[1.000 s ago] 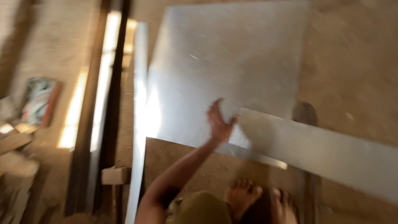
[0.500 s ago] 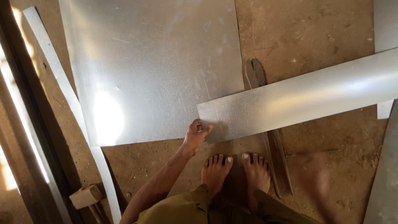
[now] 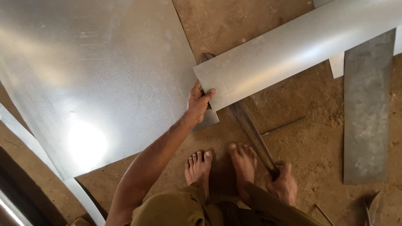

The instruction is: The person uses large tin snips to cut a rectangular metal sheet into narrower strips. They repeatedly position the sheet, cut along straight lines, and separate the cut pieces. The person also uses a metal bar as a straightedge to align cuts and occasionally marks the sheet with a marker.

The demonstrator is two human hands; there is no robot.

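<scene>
My left hand [image 3: 199,101] grips the near end of a long shiny metal strip [image 3: 301,50] that runs up to the right, where it meets the corner of a large metal sheet [image 3: 96,71] lying on the dirt floor. Down at the lower right my right hand [image 3: 284,184] is closed around the handle of long metal shears [image 3: 251,129], whose blades reach up under the strip's end. My bare feet [image 3: 222,165] stand between the two hands.
A dull grey metal strip [image 3: 368,113] lies on the floor at the right. Narrow shiny offcuts [image 3: 79,192] lie along the large sheet's lower left edge. A thin rod [image 3: 284,125] rests on the dirt [image 3: 318,146] near the shears.
The view has closed in and shifted. My left hand now grips the strip's end instead of resting on it. My right hand has come into view holding the shears' handle.
</scene>
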